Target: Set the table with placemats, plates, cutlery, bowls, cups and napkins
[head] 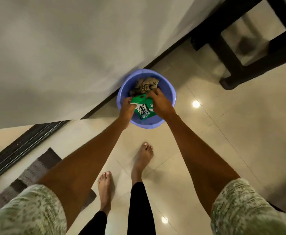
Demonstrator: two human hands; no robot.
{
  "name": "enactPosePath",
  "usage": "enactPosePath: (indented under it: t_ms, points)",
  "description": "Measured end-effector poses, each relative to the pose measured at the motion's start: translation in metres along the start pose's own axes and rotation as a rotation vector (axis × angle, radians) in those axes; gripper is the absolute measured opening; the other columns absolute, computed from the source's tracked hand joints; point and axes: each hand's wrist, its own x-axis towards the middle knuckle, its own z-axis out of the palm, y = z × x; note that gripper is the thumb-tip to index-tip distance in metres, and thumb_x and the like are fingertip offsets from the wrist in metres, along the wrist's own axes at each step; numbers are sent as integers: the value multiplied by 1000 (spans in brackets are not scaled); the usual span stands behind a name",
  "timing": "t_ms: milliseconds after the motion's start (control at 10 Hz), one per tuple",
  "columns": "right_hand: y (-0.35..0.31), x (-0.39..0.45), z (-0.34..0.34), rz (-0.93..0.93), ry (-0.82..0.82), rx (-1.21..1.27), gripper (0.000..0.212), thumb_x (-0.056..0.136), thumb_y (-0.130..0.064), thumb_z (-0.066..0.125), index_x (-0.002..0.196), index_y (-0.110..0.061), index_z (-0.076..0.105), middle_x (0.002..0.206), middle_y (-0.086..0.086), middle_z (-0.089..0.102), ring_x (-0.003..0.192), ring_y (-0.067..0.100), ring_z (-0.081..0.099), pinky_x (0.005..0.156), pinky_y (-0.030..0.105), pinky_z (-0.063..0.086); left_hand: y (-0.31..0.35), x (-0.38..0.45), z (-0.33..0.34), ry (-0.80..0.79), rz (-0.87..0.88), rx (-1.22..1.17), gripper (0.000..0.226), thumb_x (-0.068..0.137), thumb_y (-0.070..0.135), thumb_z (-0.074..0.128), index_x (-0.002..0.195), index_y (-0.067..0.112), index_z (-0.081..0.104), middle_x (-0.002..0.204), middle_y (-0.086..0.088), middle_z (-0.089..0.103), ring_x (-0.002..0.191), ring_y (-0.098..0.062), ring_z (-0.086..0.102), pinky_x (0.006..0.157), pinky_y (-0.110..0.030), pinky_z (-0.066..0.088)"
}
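Observation:
A purple plastic tub [168, 94] stands on the tiled floor against the wall. Inside it lies a crumpled brown-grey cloth [144, 85] at the far side. A green printed carton [143, 107] with white lettering sits over the tub's near half. My left hand [127, 107] grips the carton's left edge. My right hand [159, 102] holds its upper right corner, fingers curled over it and close to the cloth. Both arms reach straight down into the tub.
A white wall [54, 48] with a dark skirting runs diagonally on the left. A dark wooden furniture frame [240, 53] stands at the upper right. A grey mat [33, 170] and a dark door track lie at the left. My bare feet [144, 155] stand on glossy beige tiles.

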Motion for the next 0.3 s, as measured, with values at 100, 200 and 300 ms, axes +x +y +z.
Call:
enactPosePath:
  t_ms: [100, 200, 300]
  points:
    - [-6, -3, 1, -5, -9, -23, 45, 83, 1, 55, 128, -6, 55, 135, 19, 46, 126, 37, 40, 101, 46, 37, -7, 1, 6, 48, 21, 6, 47, 90, -11, 40, 135, 1, 40, 127, -17, 48, 111, -27, 48, 83, -28, 44]
    - [-11, -23, 1, 32, 105, 75, 50, 82, -3, 55, 131, -11, 53, 139, 15, 46, 129, 33, 40, 103, 44, 39, -11, -3, 6, 78, 108, 70, 46, 89, -10, 41, 134, -1, 40, 134, -21, 45, 114, -27, 48, 88, -28, 42]
    - [-30, -69, -9, 282, 316, 307, 54, 83, 2, 46, 134, -15, 50, 139, 10, 44, 125, 27, 44, 91, 41, 48, -19, -18, 3, 91, 185, 137, 48, 88, 0, 45, 136, 3, 41, 134, -20, 47, 119, -32, 49, 96, -37, 45]
